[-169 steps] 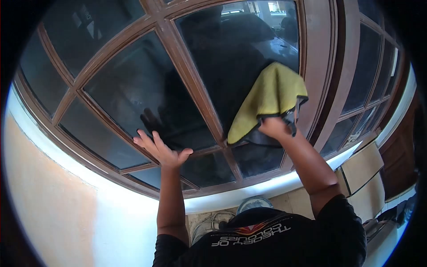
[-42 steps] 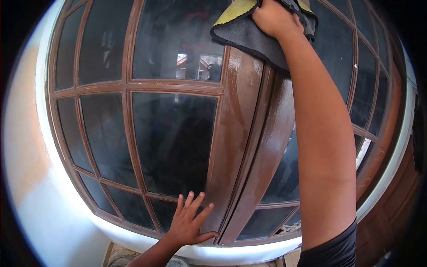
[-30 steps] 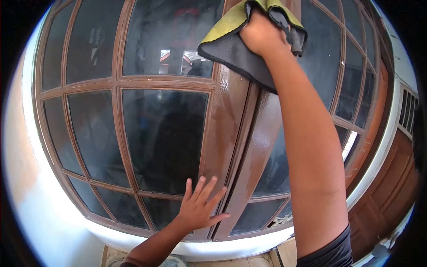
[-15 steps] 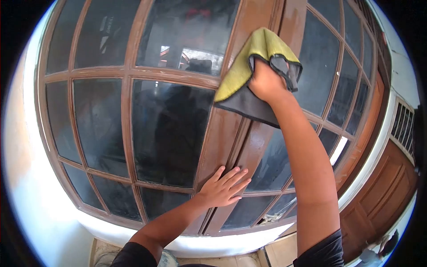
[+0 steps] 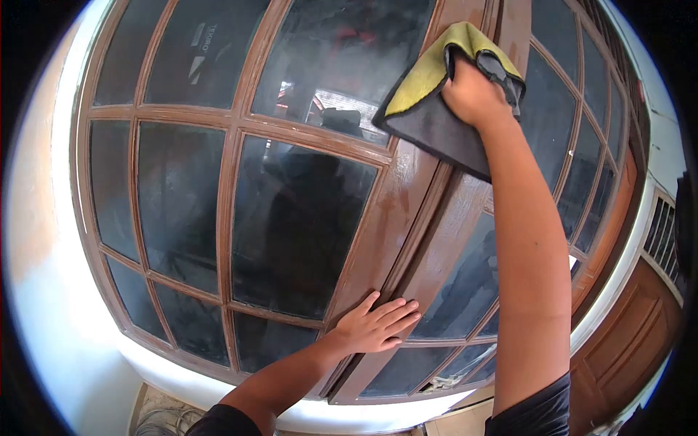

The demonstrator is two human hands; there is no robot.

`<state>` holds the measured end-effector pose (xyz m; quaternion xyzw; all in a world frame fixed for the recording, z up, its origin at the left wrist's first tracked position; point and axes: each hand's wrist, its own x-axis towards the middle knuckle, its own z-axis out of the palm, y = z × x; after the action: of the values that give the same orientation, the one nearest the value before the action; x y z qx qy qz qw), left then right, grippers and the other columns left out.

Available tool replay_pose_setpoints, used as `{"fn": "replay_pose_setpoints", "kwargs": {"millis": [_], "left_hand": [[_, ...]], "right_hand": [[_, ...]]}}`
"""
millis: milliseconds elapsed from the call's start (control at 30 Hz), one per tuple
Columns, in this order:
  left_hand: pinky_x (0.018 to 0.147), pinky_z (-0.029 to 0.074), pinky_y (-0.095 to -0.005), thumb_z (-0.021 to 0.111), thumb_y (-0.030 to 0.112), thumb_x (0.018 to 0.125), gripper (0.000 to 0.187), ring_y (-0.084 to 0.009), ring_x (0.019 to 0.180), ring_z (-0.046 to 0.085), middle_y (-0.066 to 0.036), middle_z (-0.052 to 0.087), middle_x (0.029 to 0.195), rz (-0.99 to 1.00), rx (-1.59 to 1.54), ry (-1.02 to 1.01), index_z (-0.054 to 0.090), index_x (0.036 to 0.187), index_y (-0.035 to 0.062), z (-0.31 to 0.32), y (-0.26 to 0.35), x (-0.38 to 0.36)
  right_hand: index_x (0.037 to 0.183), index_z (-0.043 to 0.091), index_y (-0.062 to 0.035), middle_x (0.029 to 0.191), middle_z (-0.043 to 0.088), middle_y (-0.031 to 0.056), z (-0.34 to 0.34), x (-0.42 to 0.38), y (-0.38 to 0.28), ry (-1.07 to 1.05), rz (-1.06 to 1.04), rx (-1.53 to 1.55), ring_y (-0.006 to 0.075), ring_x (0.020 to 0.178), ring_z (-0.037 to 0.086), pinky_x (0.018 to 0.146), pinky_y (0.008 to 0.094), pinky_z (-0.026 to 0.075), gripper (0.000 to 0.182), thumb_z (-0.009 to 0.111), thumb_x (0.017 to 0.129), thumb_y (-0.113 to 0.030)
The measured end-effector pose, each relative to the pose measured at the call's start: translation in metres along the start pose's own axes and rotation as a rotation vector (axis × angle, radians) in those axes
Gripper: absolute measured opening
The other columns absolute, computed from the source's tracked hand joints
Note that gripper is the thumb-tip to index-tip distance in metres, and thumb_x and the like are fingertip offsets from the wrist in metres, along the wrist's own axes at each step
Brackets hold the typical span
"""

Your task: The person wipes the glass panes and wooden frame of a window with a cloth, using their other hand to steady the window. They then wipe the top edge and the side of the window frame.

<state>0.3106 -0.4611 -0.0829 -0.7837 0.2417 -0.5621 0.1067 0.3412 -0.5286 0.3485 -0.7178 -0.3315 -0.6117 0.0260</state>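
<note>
My right hand point(image 5: 476, 94) grips a yellow and grey cloth point(image 5: 456, 142) with dark edging, bunched in the fingers. It presses the cloth against the upper part of the brown wooden window frame point(image 5: 411, 178), where two panels meet. The wood below the cloth has a wet-looking shine. Lower down, my left hand point(image 5: 372, 327) lies flat on the same middle post, fingers spread and nothing in them. Dark glass panes point(image 5: 302, 225) flank the post on both sides. The fingertips of my right hand are hidden in the cloth's folds.
A white wall point(image 5: 83, 327) borders the window at the left. To the right stand a brown wooden door point(image 5: 618, 341) and a barred vent point(image 5: 662, 229). Coiled cable or hose point(image 5: 163, 421) lies on the floor at the bottom left. One small lower pane point(image 5: 458, 369) looks broken or covered.
My right hand has moved up and slightly right in the view with the cloth. My left hand stays flat on the post. The view has tilted a little.
</note>
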Motion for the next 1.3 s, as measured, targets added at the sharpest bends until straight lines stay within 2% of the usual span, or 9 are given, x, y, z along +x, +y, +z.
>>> {"fn": "replay_pose_setpoints", "kwargs": {"millis": [167,233,267,500,667,1033,1067,1167,1300], "left_hand": [[0.104,0.031,-0.0570,0.058,0.060,0.086,0.072,-0.0220,0.141,0.033,-0.002,0.036,0.156,-0.008,0.014,-0.018,0.044,0.147,0.0231,0.001,0.002,-0.001],[0.116,0.016,-0.0554,0.057,0.057,0.087,0.076,-0.0204,0.149,0.019,-0.001,0.027,0.161,-0.028,0.019,-0.034,0.038,0.151,0.0208,0.005,0.004,-0.003],[0.115,0.017,-0.0545,0.053,0.054,0.090,0.073,-0.0198,0.150,0.017,-0.002,0.025,0.161,-0.025,0.041,-0.009,0.037,0.151,0.0190,0.006,0.006,-0.003],[0.114,0.016,-0.0551,0.047,0.052,0.094,0.070,-0.0196,0.149,0.018,-0.004,0.026,0.161,-0.016,0.083,0.015,0.034,0.152,0.0156,0.013,0.009,-0.005],[0.118,0.005,-0.0589,0.042,0.060,0.092,0.073,-0.0222,0.151,0.015,-0.004,0.022,0.162,0.002,0.055,0.034,0.034,0.152,0.0197,0.026,0.008,-0.008],[0.110,0.027,-0.0540,0.049,0.051,0.094,0.065,-0.0242,0.148,0.023,-0.005,0.030,0.160,-0.003,-0.001,-0.009,0.041,0.149,0.0176,0.021,0.010,-0.007],[0.117,0.006,-0.0564,0.048,0.053,0.092,0.073,-0.0226,0.150,0.019,-0.005,0.028,0.160,-0.011,0.050,-0.010,0.035,0.152,0.0148,0.021,0.011,-0.008],[0.117,0.006,-0.0564,0.050,0.050,0.091,0.073,-0.0225,0.150,0.019,-0.005,0.028,0.160,-0.014,0.072,0.014,0.034,0.153,0.0147,0.022,0.011,-0.008],[0.117,0.011,-0.0539,0.051,0.051,0.091,0.073,-0.0217,0.149,0.019,-0.004,0.027,0.161,-0.002,0.020,-0.022,0.035,0.152,0.0153,0.017,0.007,-0.007]], "right_hand": [[0.142,0.042,-0.0034,0.144,0.045,0.0244,0.003,0.033,0.011,0.074,0.054,0.075,0.0381,0.136,0.040,0.114,0.0440,0.032,0.059,0.046,0.086,-0.023],[0.141,0.043,-0.0033,0.144,0.045,0.0242,0.009,0.056,0.024,0.134,0.038,-0.033,0.0377,0.137,0.040,0.114,0.0436,0.031,0.058,0.044,0.087,-0.026],[0.140,0.044,-0.0041,0.144,0.045,0.0238,0.009,0.062,0.026,0.164,0.025,-0.024,0.0375,0.137,0.039,0.114,0.0434,0.031,0.058,0.044,0.088,-0.029],[0.145,0.041,-0.0112,0.146,0.046,0.0201,0.005,0.080,0.003,0.180,0.155,0.041,0.0367,0.138,0.039,0.113,0.0452,0.031,0.063,0.044,0.089,-0.039],[0.148,0.037,-0.0127,0.148,0.044,0.0198,0.016,0.096,0.016,0.213,0.143,0.034,0.0368,0.138,0.039,0.114,0.0457,0.030,0.067,0.045,0.086,-0.038],[0.138,0.048,-0.0079,0.144,0.048,0.0197,0.027,0.117,0.028,0.341,0.090,-0.004,0.0382,0.135,0.042,0.111,0.0462,0.032,0.060,0.048,0.086,-0.037],[0.137,0.050,-0.0070,0.143,0.049,0.0195,0.027,0.115,0.031,0.353,0.081,-0.007,0.0382,0.134,0.043,0.111,0.0462,0.033,0.059,0.049,0.086,-0.036],[0.140,0.047,-0.0002,0.142,0.046,0.0274,0.001,0.077,-0.016,0.215,0.257,0.183,0.0393,0.135,0.042,0.115,0.0437,0.029,0.055,0.042,0.092,-0.026],[0.142,0.045,-0.0019,0.145,0.045,0.0248,-0.009,0.048,-0.040,0.090,0.320,0.090,0.0378,0.138,0.039,0.115,0.0444,0.028,0.059,0.042,0.089,-0.029]]}}
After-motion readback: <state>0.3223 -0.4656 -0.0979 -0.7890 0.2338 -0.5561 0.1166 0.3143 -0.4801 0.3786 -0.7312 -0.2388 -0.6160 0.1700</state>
